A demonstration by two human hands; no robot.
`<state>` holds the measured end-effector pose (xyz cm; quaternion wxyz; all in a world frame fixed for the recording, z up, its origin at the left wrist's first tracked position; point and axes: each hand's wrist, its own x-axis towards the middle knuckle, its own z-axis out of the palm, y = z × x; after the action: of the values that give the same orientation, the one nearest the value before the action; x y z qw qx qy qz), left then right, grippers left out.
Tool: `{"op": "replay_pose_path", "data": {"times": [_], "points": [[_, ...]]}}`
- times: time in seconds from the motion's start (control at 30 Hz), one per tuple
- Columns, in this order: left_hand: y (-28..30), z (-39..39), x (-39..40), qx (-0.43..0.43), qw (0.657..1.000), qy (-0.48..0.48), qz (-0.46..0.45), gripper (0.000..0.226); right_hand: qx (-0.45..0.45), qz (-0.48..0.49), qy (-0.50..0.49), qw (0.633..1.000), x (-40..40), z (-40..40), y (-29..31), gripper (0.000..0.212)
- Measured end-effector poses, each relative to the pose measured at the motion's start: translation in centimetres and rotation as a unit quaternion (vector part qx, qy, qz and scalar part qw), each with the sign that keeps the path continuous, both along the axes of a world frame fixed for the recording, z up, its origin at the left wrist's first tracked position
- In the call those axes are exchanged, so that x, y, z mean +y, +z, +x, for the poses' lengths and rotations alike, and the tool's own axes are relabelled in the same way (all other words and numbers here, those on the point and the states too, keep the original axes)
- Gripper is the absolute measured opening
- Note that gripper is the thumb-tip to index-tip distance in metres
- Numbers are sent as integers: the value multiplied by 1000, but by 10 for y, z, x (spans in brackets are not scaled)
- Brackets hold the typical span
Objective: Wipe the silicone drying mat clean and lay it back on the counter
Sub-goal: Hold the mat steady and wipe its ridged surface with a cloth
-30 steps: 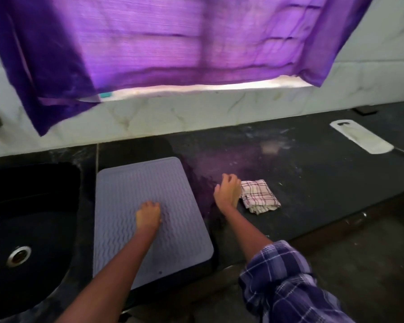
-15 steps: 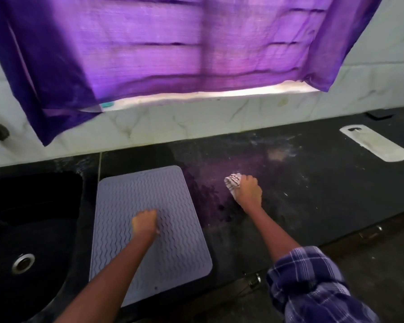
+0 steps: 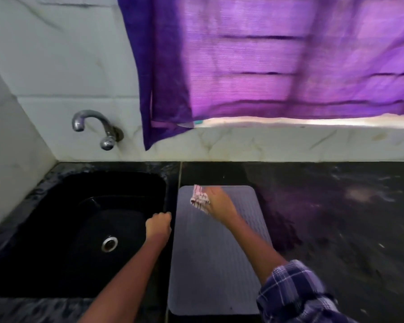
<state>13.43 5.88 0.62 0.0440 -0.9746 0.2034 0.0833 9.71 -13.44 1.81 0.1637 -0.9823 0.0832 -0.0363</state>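
While the right hand (image 3: 221, 201) holds a checked cloth (image 3: 200, 198) bunched in its fingers over the far end of the silicone drying mat (image 3: 216, 257), the left hand (image 3: 158, 226) is loosely curled and holds nothing, just beside the mat's left edge, over the rim of the black sink (image 3: 44, 183). The picture is blurred here, so I cannot tell if the cloth already touches the mat or hangs a little above it. The mat lies flat on the dark tabletop (image 3: 336, 229), directly under the right hand and to the right of the left hand. Its long axis runs away from the person, from the near edge of the tabletop toward the wall, so the right forearm crosses over it diagonally. The right hand is clearly the nearer one for wiping, and I judge that the strokes will go along this long axis, from the far end back toward the body, while the left hand may need to press the near left edge so the mat does not slide. The mat looks pale grey-lilac, with rounded corners and a fine ribbed surface, thin and flexible.
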Motion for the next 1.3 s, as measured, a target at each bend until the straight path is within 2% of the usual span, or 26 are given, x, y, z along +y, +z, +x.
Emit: {"op": "replay_pose_path", "data": {"times": [0.1,0.17,0.27,0.33,0.4,0.5,0.6,0.7,0.83,0.93,1.03,1.13,1.2,1.23,1.3], "points": [[-6,26,22,-3,1000,0,-8,29,151,-57,16,987,31,6,-37,61],[-10,44,28,1,1000,-10,-21,28,177,-82,-11,981,43,11,-49,78],[-17,67,25,21,997,-45,-55,28,175,-64,-67,980,53,25,-51,89],[-25,81,19,38,993,-75,-83,29,159,-70,-111,979,59,32,-53,82],[-32,96,9,44,988,-111,-102,33,141,-97,-141,975,66,37,-60,65],[-40,117,-10,34,981,-172,-81,40,133,-116,-128,976,64,51,-61,46],[-43,138,-25,47,975,-209,-52,45,125,-29,-141,982,40,78,-39,30],[-41,156,-39,73,973,-213,-46,53,83,-70,-116,987,22,120,-23,35],[-48,167,-43,51,976,-211,-19,60,125,-128,-88,980,41,146,-44,38],[-48,168,-44,21,977,-214,-5,58,105,-117,-97,983,40,139,-53,38],[-42,168,-48,17,976,-217,9,55,95,-62,-89,990,40,110,-50,31],[-35,169,-54,17,978,-207,23,55,197,8,-68,978,44,88,-39,23],[-33,169,-56,18,978,-208,20,49,257,2,-51,965,40,97,-25,23],[-32,170,-57,16,978,-209,15,42,248,-8,-52,967,38,105,-20,24],[-30,175,-59,9,977,-211,16,36,173,-47,-69,981,37,123,-13,27]]}}
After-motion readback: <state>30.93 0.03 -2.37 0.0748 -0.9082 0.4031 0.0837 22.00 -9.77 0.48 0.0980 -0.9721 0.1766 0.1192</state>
